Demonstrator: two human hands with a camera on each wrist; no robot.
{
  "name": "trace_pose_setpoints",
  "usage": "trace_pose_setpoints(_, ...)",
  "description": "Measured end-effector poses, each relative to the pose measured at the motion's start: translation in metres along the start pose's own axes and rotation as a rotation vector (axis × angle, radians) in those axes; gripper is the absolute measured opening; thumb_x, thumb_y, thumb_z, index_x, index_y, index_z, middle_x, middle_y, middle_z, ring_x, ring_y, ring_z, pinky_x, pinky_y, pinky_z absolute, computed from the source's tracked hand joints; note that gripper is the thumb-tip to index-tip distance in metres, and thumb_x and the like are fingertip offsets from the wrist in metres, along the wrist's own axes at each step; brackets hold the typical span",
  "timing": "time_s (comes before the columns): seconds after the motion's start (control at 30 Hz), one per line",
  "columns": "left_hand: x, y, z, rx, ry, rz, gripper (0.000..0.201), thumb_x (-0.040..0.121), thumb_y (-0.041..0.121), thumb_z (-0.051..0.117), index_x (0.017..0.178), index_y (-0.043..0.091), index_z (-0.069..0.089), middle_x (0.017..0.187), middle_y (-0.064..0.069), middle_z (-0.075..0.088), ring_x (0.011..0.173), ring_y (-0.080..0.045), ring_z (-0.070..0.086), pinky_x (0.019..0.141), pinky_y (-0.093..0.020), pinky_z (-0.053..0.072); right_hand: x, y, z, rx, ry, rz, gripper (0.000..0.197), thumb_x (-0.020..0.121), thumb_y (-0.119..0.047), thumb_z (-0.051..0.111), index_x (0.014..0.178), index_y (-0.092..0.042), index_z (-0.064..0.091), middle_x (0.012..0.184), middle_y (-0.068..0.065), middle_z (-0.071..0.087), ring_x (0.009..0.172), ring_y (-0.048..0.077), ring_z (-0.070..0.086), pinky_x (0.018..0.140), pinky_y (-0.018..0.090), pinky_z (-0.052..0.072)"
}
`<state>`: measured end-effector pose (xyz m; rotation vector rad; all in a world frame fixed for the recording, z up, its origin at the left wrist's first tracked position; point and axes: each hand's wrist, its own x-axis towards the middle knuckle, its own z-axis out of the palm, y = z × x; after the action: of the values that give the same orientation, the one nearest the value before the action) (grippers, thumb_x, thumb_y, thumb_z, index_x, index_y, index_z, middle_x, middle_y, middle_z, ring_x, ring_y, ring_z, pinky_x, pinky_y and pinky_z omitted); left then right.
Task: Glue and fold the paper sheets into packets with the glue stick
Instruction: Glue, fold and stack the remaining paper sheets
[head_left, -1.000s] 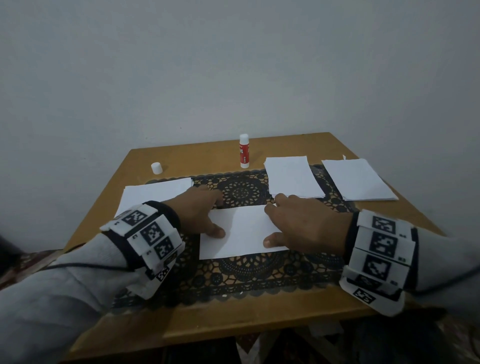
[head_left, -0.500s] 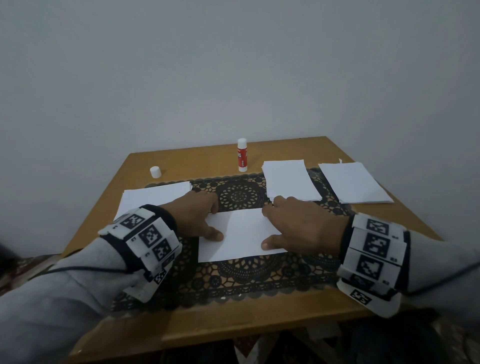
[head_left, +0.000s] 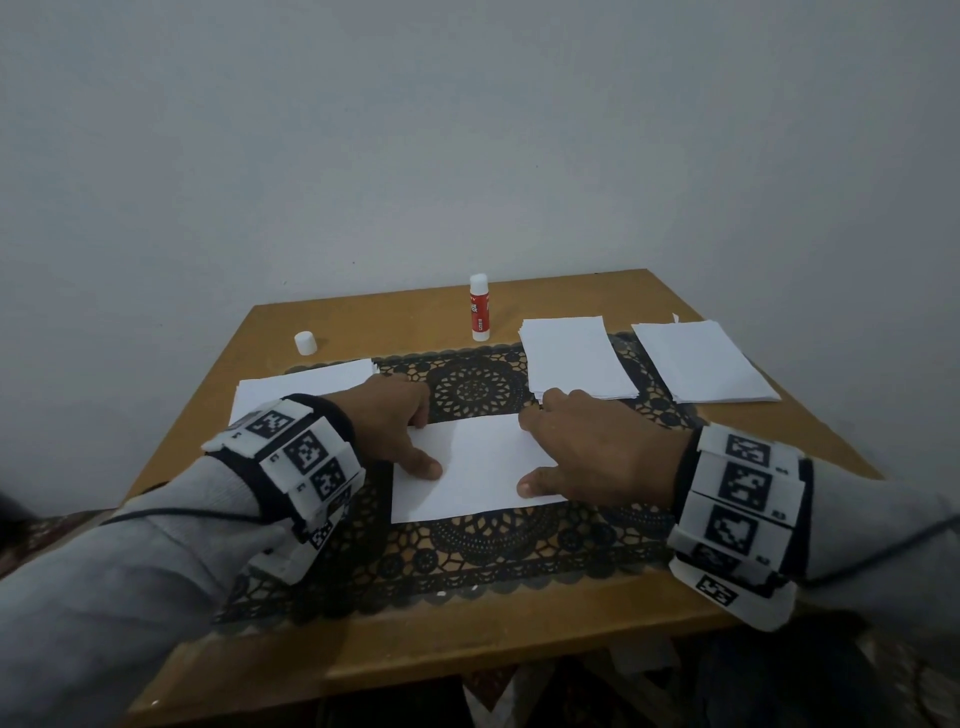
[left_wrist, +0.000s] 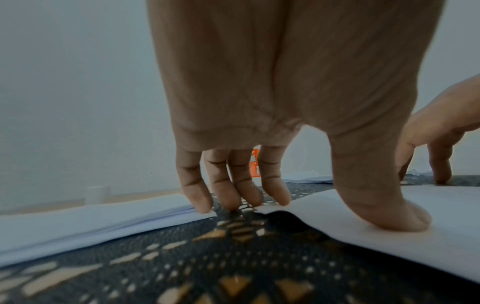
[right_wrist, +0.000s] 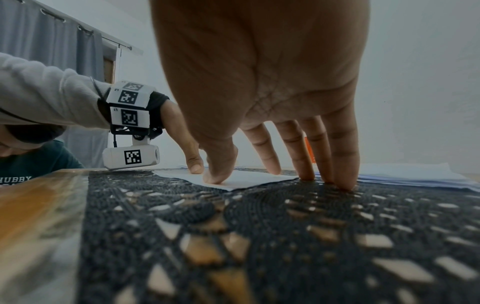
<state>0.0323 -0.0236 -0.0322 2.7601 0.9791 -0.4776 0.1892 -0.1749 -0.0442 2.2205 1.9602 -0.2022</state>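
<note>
A folded paper sheet (head_left: 475, 465) lies at the centre of the head view, on a black lace mat (head_left: 478, 556) that covers the middle of the wooden desk (head_left: 415, 644). The left hand (head_left: 387, 423) rests on the sheet's left end: its thumb presses flat on the paper, while its fingers (left_wrist: 242, 185), straight and close together, touch down at the sheet's far left corner and the mat beside it. The right hand (head_left: 597, 449) rests on the sheet's right end, thumb on the paper's near edge, its fingers (right_wrist: 337, 152) straight and slightly spread, their tips on the mat just past the sheet.

The glue stick (head_left: 479, 307) stands upright and uncapped at the upper centre of the head view, near the desk's far edge. Its white cap (head_left: 305, 343) stands well to the left. A stack of sheets (head_left: 291, 387) lies left of the left hand; two more stacks (head_left: 571, 356) (head_left: 696, 364) lie at centre right.
</note>
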Motion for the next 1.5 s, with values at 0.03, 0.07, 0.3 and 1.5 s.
trace_pose_setpoints(0.03, 0.0, 0.0, 0.0, -0.017, -0.009, 0.001, 0.048, 0.074, 0.05, 0.074, 0.104, 0.019, 0.053, 0.111, -0.001, 0.053, 0.099, -0.019, 0.049, 0.08, -0.029, 0.043, 0.0, 0.0, 0.0, 0.002, 0.0, 0.0, 0.063, 0.09, -0.059, 0.053, 0.136, -0.017, 0.041, 0.132, 0.008, 0.046, 0.119, 0.026, 0.047, 0.094, 0.04, 0.044)
trace_pose_setpoints(0.07, 0.0, 0.0, 0.0, -0.038, -0.013, 0.004, 0.045, 0.075, 0.048, 0.074, 0.103, 0.018, 0.054, 0.111, -0.002, 0.054, 0.1, -0.019, 0.05, 0.081, -0.029, 0.044, 0.0, 0.0, 0.0, 0.006, 0.002, 0.001, 0.064, 0.09, -0.059, 0.053, 0.136, -0.017, 0.041, 0.133, 0.008, 0.046, 0.12, 0.026, 0.046, 0.095, 0.04, 0.045)
trace_pose_setpoints(0.3, 0.001, -0.001, 0.003, -0.174, -0.004, -0.018, 0.054, 0.074, 0.043, 0.076, 0.111, 0.022, 0.043, 0.088, 0.01, 0.047, 0.086, -0.012, 0.047, 0.068, -0.024, 0.038, 0.002, -0.001, 0.001, 0.033, 0.024, 0.022, 0.066, 0.088, -0.062, 0.055, 0.135, -0.017, 0.041, 0.132, 0.007, 0.047, 0.118, 0.025, 0.048, 0.094, 0.04, 0.047)
trace_pose_setpoints(1.5, -0.06, -0.103, -0.023, -1.021, 0.464, -0.337, 0.013, 0.089, 0.005, 0.062, 0.092, 0.012, 0.052, 0.089, -0.011, 0.06, 0.076, -0.025, 0.059, 0.07, -0.039, 0.055, 0.077, -0.057, -0.047, 1.462, -0.12, 0.052, 0.015, 0.103, -0.011, 0.044, 0.108, 0.001, 0.052, 0.08, 0.013, 0.062, 0.064, 0.019, 0.057, 0.059, 0.027, 0.047)
